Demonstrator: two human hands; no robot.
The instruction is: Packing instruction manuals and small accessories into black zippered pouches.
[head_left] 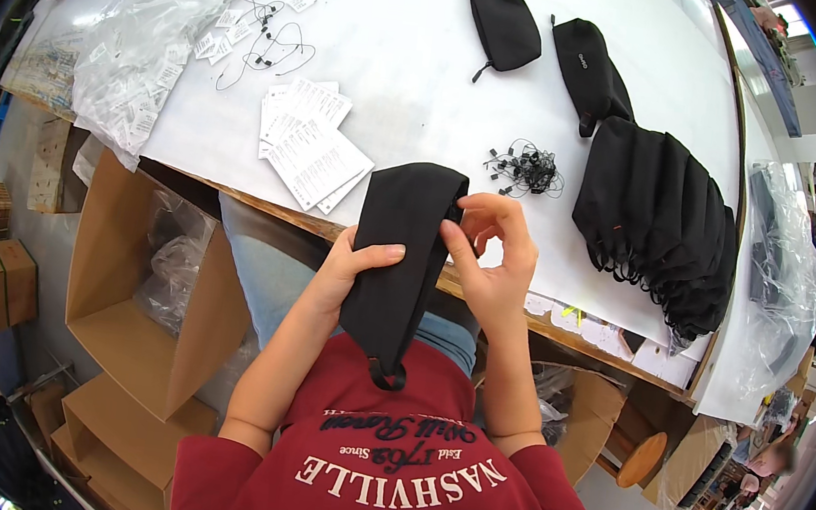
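A long black zip pouch (401, 224) hangs upright in front of my chest, a small loop at its lower end. My left hand (344, 273) grips its left side, thumb across the front. At the upper right edge of the pouch, my right hand (498, 255) closes thumb and forefinger on the rim, where something small and dark shows between them. Just beyond, on the white table (410, 64), lie white printed cards (307, 148) to the left and a tangle of black tag strings (529, 168) to the right.
Several black pouches (655, 203) stand in a row at the right, with two more pouches (502, 26) farther back. Clear plastic bags (133, 62) and small loose tags (237, 32) lie at the left. Open cardboard boxes (134, 315) stand below the table edge.
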